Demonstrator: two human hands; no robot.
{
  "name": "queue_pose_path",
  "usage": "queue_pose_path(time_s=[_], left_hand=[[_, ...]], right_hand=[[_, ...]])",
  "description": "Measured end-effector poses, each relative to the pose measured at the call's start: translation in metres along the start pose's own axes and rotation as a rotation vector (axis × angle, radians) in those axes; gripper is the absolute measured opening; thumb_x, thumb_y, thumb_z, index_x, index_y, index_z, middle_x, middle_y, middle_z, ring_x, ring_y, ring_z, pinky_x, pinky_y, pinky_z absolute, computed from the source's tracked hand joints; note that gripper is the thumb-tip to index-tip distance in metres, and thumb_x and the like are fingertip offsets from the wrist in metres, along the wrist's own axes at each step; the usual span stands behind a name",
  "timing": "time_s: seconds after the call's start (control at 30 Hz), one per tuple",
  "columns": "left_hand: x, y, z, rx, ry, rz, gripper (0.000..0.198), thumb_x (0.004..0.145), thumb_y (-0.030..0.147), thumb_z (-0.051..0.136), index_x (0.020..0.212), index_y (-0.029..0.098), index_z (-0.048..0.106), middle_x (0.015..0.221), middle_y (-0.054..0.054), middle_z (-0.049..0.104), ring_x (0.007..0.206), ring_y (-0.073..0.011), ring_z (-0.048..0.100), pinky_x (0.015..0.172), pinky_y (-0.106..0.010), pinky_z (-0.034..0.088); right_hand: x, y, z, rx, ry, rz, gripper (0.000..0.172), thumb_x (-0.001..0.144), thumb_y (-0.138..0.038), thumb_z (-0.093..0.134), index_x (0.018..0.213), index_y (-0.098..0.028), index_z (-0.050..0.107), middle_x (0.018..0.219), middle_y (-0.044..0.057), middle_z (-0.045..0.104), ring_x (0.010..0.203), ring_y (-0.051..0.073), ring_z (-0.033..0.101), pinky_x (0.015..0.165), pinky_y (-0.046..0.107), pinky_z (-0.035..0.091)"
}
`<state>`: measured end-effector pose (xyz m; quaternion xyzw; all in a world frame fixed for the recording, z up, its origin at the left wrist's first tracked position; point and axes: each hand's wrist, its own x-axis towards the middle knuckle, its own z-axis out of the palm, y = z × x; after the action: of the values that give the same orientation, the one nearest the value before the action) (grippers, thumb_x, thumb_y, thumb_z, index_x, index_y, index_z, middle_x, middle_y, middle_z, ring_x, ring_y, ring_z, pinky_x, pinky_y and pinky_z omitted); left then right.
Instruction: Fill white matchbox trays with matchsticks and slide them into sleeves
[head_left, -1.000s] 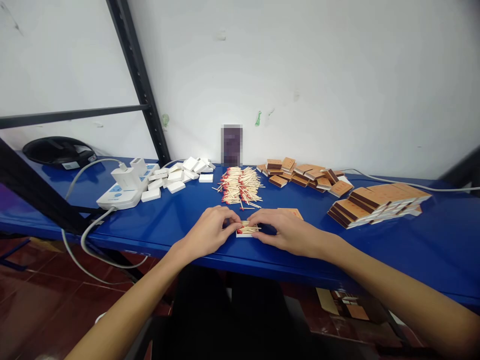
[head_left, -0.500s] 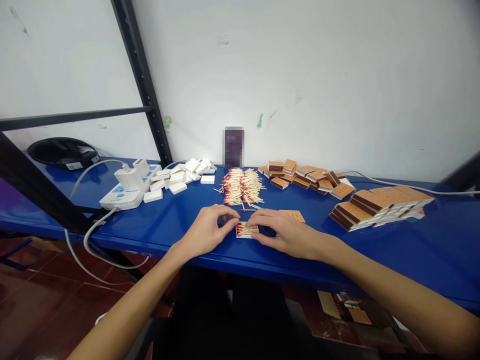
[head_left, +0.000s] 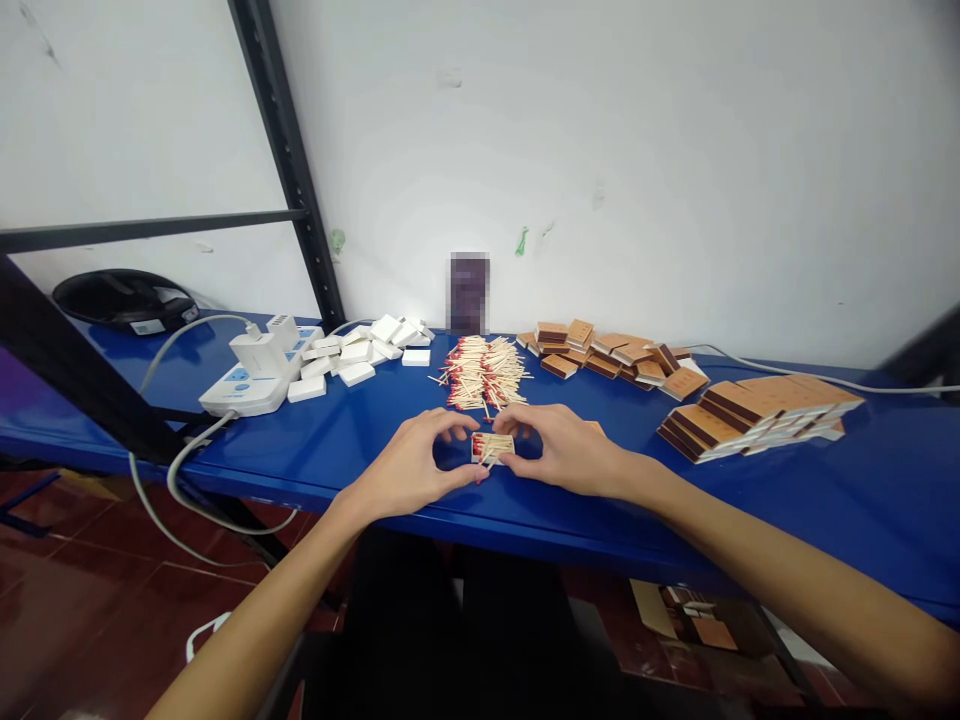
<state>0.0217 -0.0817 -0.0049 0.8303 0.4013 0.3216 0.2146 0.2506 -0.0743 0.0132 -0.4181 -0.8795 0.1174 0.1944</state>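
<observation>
A small white matchbox tray [head_left: 504, 460] filled with red-headed matches [head_left: 491, 446] is between my two hands at the front of the blue table. My left hand [head_left: 412, 460] curves around its left end, thumb at the near side and index finger at the far side. One match slants out over the near edge by that thumb. My right hand [head_left: 566, 450] grips the right end between thumb and fingers. Behind the tray lies a big heap of loose matches [head_left: 487, 372]. An orange matchbox sleeve [head_left: 595, 427] is mostly hidden behind my right hand.
White trays [head_left: 356, 352] are piled at the back left, beside a power strip [head_left: 251, 385] with plugs and cables. Orange matchbox sleeves [head_left: 611, 350] lie at the back right. Stacked matchboxes [head_left: 757, 410] stand at the right. A black shelf post [head_left: 289, 165] rises at the left.
My right fingers have moved off the top of the matches to the tray's edge. My left thumb has shifted to the near side, where a match now sticks out. The tray has moved slightly away.
</observation>
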Motion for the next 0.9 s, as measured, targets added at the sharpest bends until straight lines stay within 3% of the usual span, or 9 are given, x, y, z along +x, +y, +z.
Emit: queue_pose_path(time_s=[0.27, 0.4, 0.53, 0.67, 0.9], left_hand=[[-0.003, 0.004, 0.003, 0.131, -0.054, 0.029, 0.043, 0.071, 0.051, 0.08, 0.095, 0.02, 0.063, 0.082, 0.001, 0.062, 0.079, -0.0179, 0.059, 0.075, -0.032, 0.045], [-0.008, 0.01, 0.01, 0.183, -0.045, 0.017, 0.027, 0.078, 0.039, 0.076, 0.086, 0.02, 0.058, 0.078, 0.003, 0.064, 0.075, -0.0167, 0.059, 0.074, -0.032, 0.043], [-0.012, 0.014, 0.013, 0.201, -0.035, 0.029, 0.011, 0.085, 0.023, 0.068, 0.092, 0.021, 0.061, 0.08, 0.003, 0.067, 0.077, -0.0168, 0.062, 0.075, -0.031, 0.043], [-0.012, 0.016, 0.011, 0.258, -0.049, 0.06, 0.006, 0.088, 0.02, 0.065, 0.094, 0.021, 0.066, 0.081, 0.002, 0.07, 0.075, -0.0176, 0.063, 0.077, -0.032, 0.043], [-0.01, 0.02, 0.002, 0.315, -0.124, 0.109, 0.016, 0.095, 0.022, 0.057, 0.102, 0.02, 0.072, 0.091, -0.003, 0.071, 0.084, -0.0191, 0.064, 0.078, -0.031, 0.046]], right_hand=[[-0.002, 0.0, 0.002, -0.01, 0.013, -0.028, 0.017, 0.086, -0.031, 0.059, 0.099, -0.022, 0.066, 0.096, 0.003, 0.072, 0.084, 0.018, 0.065, 0.074, 0.029, 0.047], [-0.005, -0.001, 0.006, 0.009, 0.015, -0.054, 0.019, 0.086, -0.029, 0.06, 0.102, -0.02, 0.065, 0.099, 0.005, 0.071, 0.09, 0.02, 0.065, 0.083, 0.033, 0.048], [-0.008, -0.001, 0.01, 0.042, 0.014, -0.094, 0.027, 0.087, -0.028, 0.058, 0.112, -0.019, 0.062, 0.108, 0.008, 0.068, 0.1, 0.022, 0.062, 0.088, 0.037, 0.048], [-0.009, -0.003, 0.01, 0.074, -0.017, -0.142, 0.028, 0.089, -0.025, 0.055, 0.116, -0.021, 0.062, 0.109, 0.008, 0.066, 0.106, 0.023, 0.059, 0.092, 0.039, 0.047], [-0.015, -0.002, 0.012, 0.085, -0.006, -0.124, 0.032, 0.088, -0.026, 0.058, 0.12, -0.02, 0.061, 0.116, 0.009, 0.067, 0.111, 0.024, 0.06, 0.095, 0.041, 0.048]])
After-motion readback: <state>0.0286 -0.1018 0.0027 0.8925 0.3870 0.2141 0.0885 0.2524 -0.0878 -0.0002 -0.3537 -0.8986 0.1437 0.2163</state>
